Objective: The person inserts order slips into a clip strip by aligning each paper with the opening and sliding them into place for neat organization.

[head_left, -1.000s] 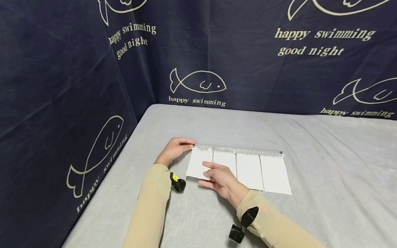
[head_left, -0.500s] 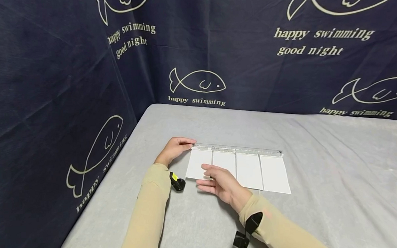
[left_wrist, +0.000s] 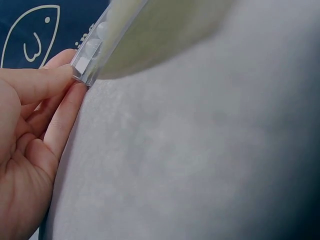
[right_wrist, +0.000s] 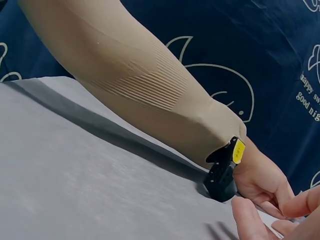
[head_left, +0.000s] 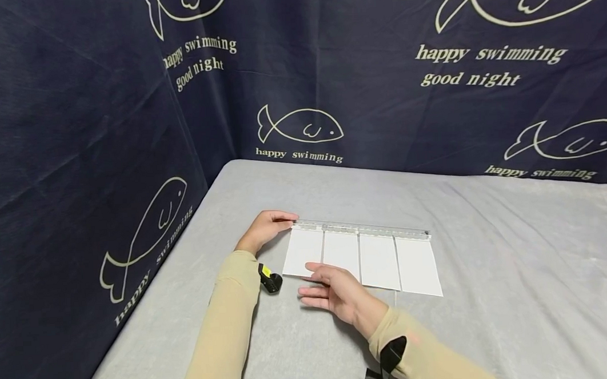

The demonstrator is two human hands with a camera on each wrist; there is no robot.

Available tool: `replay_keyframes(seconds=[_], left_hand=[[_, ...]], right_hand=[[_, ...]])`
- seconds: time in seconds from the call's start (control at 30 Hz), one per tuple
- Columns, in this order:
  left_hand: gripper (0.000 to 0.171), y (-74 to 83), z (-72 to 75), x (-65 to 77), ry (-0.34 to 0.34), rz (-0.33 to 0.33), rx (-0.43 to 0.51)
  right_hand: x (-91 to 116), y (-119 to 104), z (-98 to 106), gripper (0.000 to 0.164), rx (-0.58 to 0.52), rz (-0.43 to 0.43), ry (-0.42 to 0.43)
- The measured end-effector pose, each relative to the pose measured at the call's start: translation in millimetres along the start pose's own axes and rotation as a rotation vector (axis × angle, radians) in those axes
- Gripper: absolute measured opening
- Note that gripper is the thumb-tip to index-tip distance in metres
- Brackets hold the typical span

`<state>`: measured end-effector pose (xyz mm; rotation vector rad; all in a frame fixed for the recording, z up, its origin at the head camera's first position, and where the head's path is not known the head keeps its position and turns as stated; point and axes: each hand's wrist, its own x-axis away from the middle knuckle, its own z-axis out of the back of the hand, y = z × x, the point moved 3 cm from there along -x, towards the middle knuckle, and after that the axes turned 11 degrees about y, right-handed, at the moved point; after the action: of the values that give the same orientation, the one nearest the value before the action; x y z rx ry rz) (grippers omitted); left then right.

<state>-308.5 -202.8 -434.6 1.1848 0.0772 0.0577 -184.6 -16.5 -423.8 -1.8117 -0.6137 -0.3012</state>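
A long clear plastic strip (head_left: pixel 362 229) lies across the table, with several white rectangular panels (head_left: pixel 379 263) side by side along its near edge. My left hand (head_left: pixel 263 231) pinches the strip's left end between thumb and fingers. In the left wrist view, that end of the clear strip (left_wrist: pixel 92 50) shows pale round shapes inside, and a blurred yellow-green area extends from it. My right hand (head_left: pixel 344 295), fingers spread and holding nothing, overlaps the near edge of the left panels in the head view. Its fingertips (right_wrist: pixel 247 217) appear at the lower right of the right wrist view.
A grey-white cloth covers the table (head_left: pixel 495 317), wrinkled at the right. Dark blue curtains (head_left: pixel 392 110) with fish drawings and lettering enclose the back and left. Black wrist cameras (head_left: pixel 271 280) sit on both sleeves.
My right hand has drawn back toward the near side, from over the left panels to their near edge, its fingers still apart. The left hand and the strip stay in place.
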Motion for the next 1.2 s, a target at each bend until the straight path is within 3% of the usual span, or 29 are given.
replay_keyframes(seconds=[0.43, 0.63, 0.87, 1.2], left_hand=[[0.023, -3.4, 0.7, -4.9, -0.016, -0.002, -0.03], [0.024, -8.5, 4.5, -7.5, -0.023, 0.003, -0.011], [0.025, -13.2, 11.4, -4.6, 0.019, -0.024, -0.048], [0.03, -16.9, 26.4, 9.6, 0.052, 0.059, 0.061]], right_hand=[[8.9, 7.6, 0.5, 0.051, 0.051, 0.002, -0.044], [2.9, 1.5, -0.3, 0.051, 0.047, 0.031, -0.046], [-7.3, -10.9, 7.9, 0.05, 0.053, 0.09, -0.022], [-19.4, -23.4, 28.2, 0.05, 0.008, 0.118, 0.051]])
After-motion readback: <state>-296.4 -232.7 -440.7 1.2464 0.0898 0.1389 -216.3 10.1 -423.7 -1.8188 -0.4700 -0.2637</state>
